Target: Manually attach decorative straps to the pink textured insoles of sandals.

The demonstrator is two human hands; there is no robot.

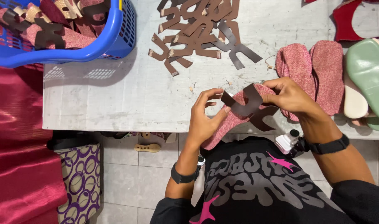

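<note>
Strap piece: you are holding a dark brown cross-shaped strap piece [248, 107] over the toe end of a pink textured insole [231, 120], at the near edge of the white table [114, 99].
Insole: it is hanging half off that table edge, heel end pointing down toward your black shirt [256, 182]; keep it braced so it is not tipping while you are lining things up.
Left hand: your left hand [204, 120] is cupping the insole from below, thumb and fingertips closing on the strap's left arm.
Right hand: your right hand [287, 97] is pinching the strap's right arm against the insole's far side; both hands are clamped on the same pair of parts, close together.
Doing it well: I judge you are seating the strap, so keep pulling both arms evenly, keep the crossing centred on the insole, and check that the arm ends are wrapping under equally.
Spare straps: a loose heap of brown strap pieces [198, 29] is lying farther back on the table, well apart from your hands.
Basket: a blue plastic basket [114, 37] with strapped insoles is sitting at the table's left rear corner.
Stack: more pink insoles [318, 70] are lying just beside your right hand, with pale green soles [368, 74] beyond them at the table's right edge.
</note>
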